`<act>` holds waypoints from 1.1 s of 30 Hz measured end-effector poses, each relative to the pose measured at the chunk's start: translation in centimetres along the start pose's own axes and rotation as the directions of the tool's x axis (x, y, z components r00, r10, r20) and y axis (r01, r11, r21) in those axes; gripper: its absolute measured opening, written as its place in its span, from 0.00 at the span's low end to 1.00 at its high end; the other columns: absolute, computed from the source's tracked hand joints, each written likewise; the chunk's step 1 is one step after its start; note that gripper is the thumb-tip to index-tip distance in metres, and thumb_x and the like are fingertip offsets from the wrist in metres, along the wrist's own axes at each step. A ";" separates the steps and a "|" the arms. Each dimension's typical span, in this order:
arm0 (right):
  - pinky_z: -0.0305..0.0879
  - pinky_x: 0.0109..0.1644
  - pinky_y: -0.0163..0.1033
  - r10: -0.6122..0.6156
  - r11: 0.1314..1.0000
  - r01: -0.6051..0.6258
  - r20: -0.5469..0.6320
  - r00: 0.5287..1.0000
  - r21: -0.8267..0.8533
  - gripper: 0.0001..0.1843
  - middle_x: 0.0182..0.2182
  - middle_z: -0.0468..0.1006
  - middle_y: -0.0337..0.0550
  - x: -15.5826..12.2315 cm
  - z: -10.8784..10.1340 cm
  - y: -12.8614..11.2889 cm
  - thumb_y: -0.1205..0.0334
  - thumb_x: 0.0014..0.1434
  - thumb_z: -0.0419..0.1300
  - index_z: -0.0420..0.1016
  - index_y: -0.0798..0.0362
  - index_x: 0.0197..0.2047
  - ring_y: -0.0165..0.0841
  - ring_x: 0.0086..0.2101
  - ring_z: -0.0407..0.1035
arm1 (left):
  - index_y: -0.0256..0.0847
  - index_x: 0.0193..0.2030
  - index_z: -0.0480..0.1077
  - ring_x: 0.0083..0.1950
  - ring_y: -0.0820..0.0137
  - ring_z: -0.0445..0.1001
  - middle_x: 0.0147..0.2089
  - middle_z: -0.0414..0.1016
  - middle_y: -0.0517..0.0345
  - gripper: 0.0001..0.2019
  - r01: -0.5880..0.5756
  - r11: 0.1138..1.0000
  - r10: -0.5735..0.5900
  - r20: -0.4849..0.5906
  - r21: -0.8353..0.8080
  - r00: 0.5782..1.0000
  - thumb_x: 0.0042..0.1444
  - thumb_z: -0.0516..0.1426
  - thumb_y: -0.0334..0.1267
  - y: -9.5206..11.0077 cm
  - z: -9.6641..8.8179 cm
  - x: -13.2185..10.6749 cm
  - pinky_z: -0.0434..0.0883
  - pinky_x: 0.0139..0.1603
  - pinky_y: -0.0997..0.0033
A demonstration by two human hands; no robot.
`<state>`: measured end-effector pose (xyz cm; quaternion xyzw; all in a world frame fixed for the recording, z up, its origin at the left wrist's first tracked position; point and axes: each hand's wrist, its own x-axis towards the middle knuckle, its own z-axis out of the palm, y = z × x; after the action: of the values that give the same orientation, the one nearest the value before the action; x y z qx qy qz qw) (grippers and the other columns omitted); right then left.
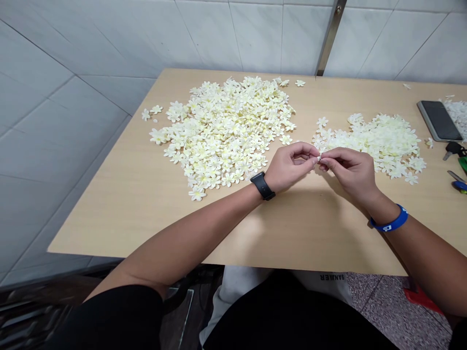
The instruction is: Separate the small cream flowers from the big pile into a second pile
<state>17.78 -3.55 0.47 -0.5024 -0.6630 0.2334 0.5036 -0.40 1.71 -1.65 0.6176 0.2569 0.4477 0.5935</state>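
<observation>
My left hand (290, 167) and my right hand (348, 172) meet above the tabletop, their fingertips pinching a small white piece (319, 158), mostly hidden by the fingers. A large heap of cream-white artificial flowers (222, 131) lies just left of my left hand. My right hand hovers at the near edge of a smaller heap of the same flowers (379, 141). A black watch (262, 185) circles my left wrist, and a blue wristband (389, 218) circles my right.
The pale wooden table (109, 214) stands against a white tiled wall (91, 53). At its right side lie a dark phone (439, 120), white scraps (458, 116), keys (454, 149) and a blue-and-green object (459, 184), partly out of view.
</observation>
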 end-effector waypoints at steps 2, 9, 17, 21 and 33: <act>0.76 0.37 0.43 -0.011 0.999 0.010 -0.006 1.000 -0.031 0.05 0.30 0.84 0.41 0.0 0.0 -0.1 0.61 0.62 0.67 0.85 0.47 0.34 0.35 0.30 0.78 | 0.36 0.39 0.76 0.35 0.77 0.76 0.38 0.80 0.56 0.08 0.011 1.000 -0.011 -0.011 0.007 1.000 0.56 0.66 0.36 0.1 0.0 0.0 0.74 0.38 0.76; 0.72 0.34 0.41 0.017 0.994 -0.035 -0.169 0.986 -0.108 0.06 0.28 0.79 0.40 0.6 -0.6 1.2 0.60 0.64 0.64 0.79 0.48 0.34 0.33 0.28 0.74 | 0.36 0.37 0.74 0.32 0.79 0.75 0.34 0.78 0.59 0.04 0.050 0.999 -0.049 -0.082 0.015 0.995 0.55 0.64 0.29 0.5 0.2 0.2 0.73 0.36 0.78; 0.75 0.42 0.48 -0.165 0.917 0.045 -0.273 0.948 -0.396 0.04 0.35 0.82 0.44 1.1 -1.8 0.5 0.57 0.66 0.65 0.81 0.45 0.40 0.39 0.35 0.75 | 0.36 0.37 0.74 0.32 0.78 0.75 0.34 0.77 0.59 0.04 0.077 0.997 -0.079 -0.107 -0.017 0.991 0.54 0.64 0.28 0.3 0.3 0.4 0.74 0.38 0.77; 0.74 0.40 0.48 -0.196 0.927 0.186 0.001 0.981 -0.327 0.05 0.32 0.83 0.43 0.5 -0.9 -0.7 0.54 0.63 0.69 0.83 0.44 0.36 0.39 0.32 0.75 | 0.36 0.38 0.75 0.34 0.77 0.76 0.36 0.78 0.58 0.07 0.069 0.997 -0.070 -0.033 -0.041 0.997 0.55 0.66 0.34 -0.1 0.1 0.3 0.74 0.40 0.75; 0.73 0.37 0.44 -0.063 0.986 0.059 -0.019 0.998 -0.153 0.06 0.30 0.83 0.41 0.3 -0.5 -0.6 0.60 0.63 0.66 0.82 0.46 0.33 0.36 0.31 0.76 | 0.36 0.40 0.74 0.34 0.77 0.77 0.37 0.79 0.57 0.10 0.059 0.995 -0.058 0.017 -0.081 0.998 0.55 0.69 0.36 0.2 0.0 0.3 0.76 0.40 0.75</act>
<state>18.00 -3.61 1.25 -0.5216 -0.6879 0.1605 0.4785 -0.29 1.90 -1.39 0.5884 0.2520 0.4357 0.6328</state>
